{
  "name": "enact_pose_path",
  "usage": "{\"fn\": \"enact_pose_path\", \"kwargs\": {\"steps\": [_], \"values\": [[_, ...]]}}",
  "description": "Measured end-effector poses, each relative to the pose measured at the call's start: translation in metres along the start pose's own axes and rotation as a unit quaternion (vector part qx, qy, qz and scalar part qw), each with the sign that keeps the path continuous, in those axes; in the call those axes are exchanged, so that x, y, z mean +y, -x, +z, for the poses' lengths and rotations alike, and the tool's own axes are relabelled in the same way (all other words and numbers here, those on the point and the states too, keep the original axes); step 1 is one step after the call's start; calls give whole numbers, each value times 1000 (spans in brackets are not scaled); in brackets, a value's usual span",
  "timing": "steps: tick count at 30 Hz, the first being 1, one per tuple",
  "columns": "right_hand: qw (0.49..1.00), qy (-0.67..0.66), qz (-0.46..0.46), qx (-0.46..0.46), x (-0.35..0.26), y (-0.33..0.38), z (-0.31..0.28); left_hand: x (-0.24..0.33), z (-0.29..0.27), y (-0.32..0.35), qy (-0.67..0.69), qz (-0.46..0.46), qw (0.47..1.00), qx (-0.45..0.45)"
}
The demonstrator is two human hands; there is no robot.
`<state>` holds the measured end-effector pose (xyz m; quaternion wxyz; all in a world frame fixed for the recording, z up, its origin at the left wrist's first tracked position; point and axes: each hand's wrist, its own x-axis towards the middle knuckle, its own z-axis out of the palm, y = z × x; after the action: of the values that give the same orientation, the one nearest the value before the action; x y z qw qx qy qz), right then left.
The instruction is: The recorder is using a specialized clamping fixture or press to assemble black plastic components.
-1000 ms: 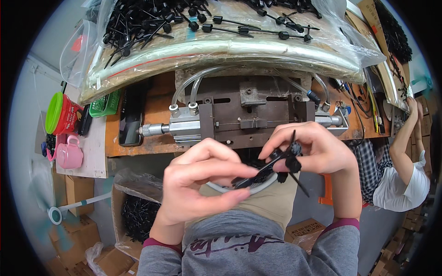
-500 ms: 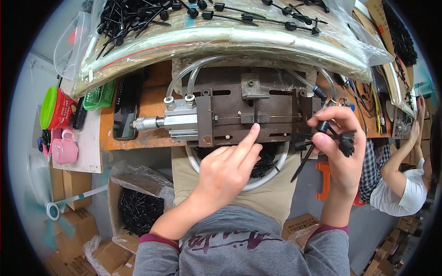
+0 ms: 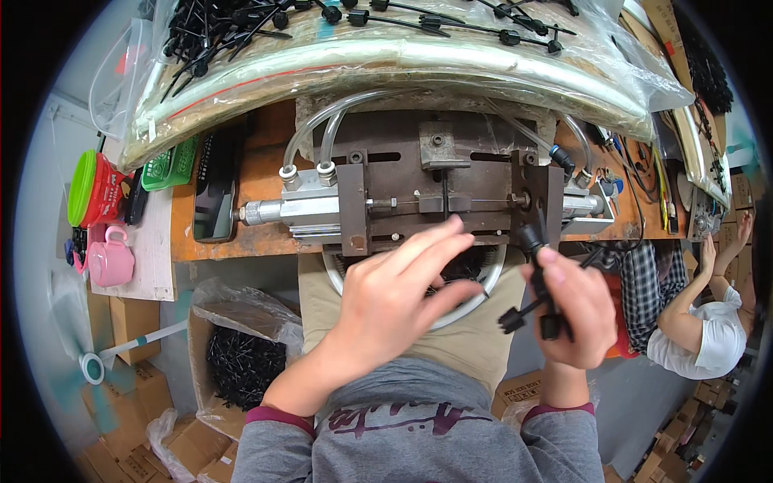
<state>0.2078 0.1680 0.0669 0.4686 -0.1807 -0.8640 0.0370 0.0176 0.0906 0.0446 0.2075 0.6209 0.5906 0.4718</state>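
Observation:
My left hand (image 3: 394, 294) is held in front of a brown metal fixture (image 3: 483, 223), fingers stretched and thumb apart, with nothing in it. Its fingertips are near the small centre block (image 3: 432, 203), where a thin black stem (image 3: 445, 189) stands in a slot. To the right, my right hand (image 3: 576, 306) is closed round several black plastic parts (image 3: 538, 278) with knobbed heads and thin stems. Their stems and heads stick out between the fingers, and the rest is hidden by the hand. A silver air cylinder (image 3: 310, 213) is mounted at the fixture's left side.
Black stemmed parts (image 3: 358, 18) lie on a plastic-covered raised surface beyond the fixture. Clear air hoses (image 3: 328, 137) arch behind it. A phone (image 3: 217, 189) and a pink cup (image 3: 111, 258) lie left. Below stands a lined box of black parts (image 3: 245, 366). Another person (image 3: 699, 330) sits right.
My left fingertip has come off the centre block and the hand has opened. My right hand has lowered, turning the black parts. The left cylinder's rod now reaches further toward the centre.

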Motion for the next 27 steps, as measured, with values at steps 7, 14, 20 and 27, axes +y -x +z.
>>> {"fn": "enact_pose_path", "kwargs": {"steps": [7,14,20,27], "values": [[995,-44,-46,-77,-12,0,16,15,-12,3,320,-85,943,-35],[996,-72,57,-14,0,9,19,12,-8,12,144,14,989,24],[967,-120,210,77,0,10,21,-6,1,13,-64,71,995,26],[956,-165,234,60,-5,10,15,-10,8,0,-269,114,956,12]]}}
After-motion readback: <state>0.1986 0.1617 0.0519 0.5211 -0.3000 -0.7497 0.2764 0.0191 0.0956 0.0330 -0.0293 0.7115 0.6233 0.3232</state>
